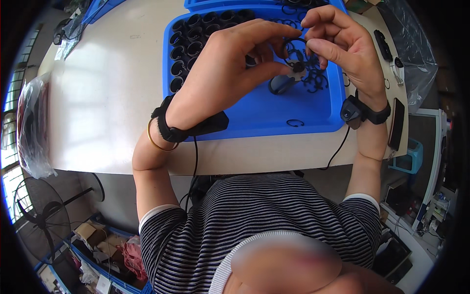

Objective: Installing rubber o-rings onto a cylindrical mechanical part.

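Over the blue tray [254, 128], my left hand [235, 63] is closed in a loose pinch at a thin black open ring [295, 41]. My right hand [345, 49] meets it from the other side, fingers curled and thumb tip against the ring's edge. Just under my left thumb, a dark cylinder with a notched metal top [285, 83] stands slightly tilted in the tray; whether the thumb touches it is hard to tell. Several loose black open rings [317, 81] lie in a heap beneath my right hand. One single ring [295, 123] rests near the tray's front edge.
Rows of black cup-like cylinders [177, 67] fill the tray's left side. Another blue tray [215, 4] is behind it. A phone [396, 125] and black tool [383, 45] lie on the right of the table [98, 122]. Wrist-camera cables cross the front edge.
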`<state>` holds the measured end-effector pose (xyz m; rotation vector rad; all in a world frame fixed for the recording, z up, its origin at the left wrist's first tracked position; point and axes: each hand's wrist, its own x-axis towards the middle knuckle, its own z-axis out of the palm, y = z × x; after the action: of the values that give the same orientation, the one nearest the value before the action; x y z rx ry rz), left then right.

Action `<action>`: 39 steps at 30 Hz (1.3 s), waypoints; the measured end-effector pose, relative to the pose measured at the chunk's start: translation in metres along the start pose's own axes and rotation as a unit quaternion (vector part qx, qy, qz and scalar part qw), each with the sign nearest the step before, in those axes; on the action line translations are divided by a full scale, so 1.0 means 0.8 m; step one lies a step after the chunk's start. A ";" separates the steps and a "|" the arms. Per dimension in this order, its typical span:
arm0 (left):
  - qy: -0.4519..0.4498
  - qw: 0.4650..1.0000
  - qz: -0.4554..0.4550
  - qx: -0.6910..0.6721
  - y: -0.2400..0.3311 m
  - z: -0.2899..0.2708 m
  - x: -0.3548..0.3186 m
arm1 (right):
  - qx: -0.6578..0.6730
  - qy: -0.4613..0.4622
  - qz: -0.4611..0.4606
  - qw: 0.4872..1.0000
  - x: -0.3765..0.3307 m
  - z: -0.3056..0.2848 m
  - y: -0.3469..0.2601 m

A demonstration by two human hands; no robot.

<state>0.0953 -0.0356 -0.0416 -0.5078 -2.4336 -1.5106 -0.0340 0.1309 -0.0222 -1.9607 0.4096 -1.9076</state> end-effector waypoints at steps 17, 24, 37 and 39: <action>0.009 0.994 0.060 0.090 -0.003 0.006 0.004 | -0.043 0.044 -0.004 0.998 0.003 0.004 -0.005; -0.018 0.991 0.022 0.127 -0.007 0.015 0.002 | -0.476 0.020 0.508 0.718 -0.053 -0.002 -0.083; -0.065 0.992 0.007 0.108 -0.010 0.014 0.002 | -0.457 -0.022 0.537 0.709 -0.045 0.008 -0.076; -0.064 0.992 0.010 0.110 -0.011 0.015 0.002 | -0.454 -0.022 0.545 0.705 -0.044 0.008 -0.076</action>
<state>0.0903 -0.0282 -0.0535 -0.5971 -2.6411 -1.2169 -0.0318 0.2013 -0.0261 -1.4376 2.2094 -0.8279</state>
